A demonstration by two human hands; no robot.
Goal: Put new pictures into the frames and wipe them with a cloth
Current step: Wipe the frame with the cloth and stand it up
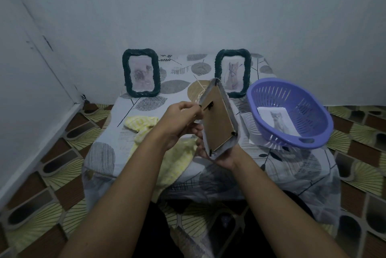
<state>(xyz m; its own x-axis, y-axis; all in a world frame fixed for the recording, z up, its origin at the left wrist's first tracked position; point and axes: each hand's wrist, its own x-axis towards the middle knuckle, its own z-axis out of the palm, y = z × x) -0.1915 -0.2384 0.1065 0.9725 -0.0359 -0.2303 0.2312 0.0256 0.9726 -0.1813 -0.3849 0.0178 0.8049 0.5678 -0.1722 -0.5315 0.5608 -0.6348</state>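
Frames are the business here, and the grey frame is up off the table, tilted with its brown backing board facing the person. The right hand cups its lower edge from underneath, fingers wrapped around the bottom corner. The left hand is at the frame's left edge, fingertips pinched together at a small dark clip near the top of the backing. Behind the grey frame, two dark green woven frames stand upright at the wall: the left green frame with a faint, blurry picture, the right green frame showing a cat. Right of the grey frame sits a purple basket, tipped toward the person, with a cat picture lying inside it. Left of the grey frame and under the left forearm, a yellow cloth lies crumpled on the leaf-patterned tablecloth.
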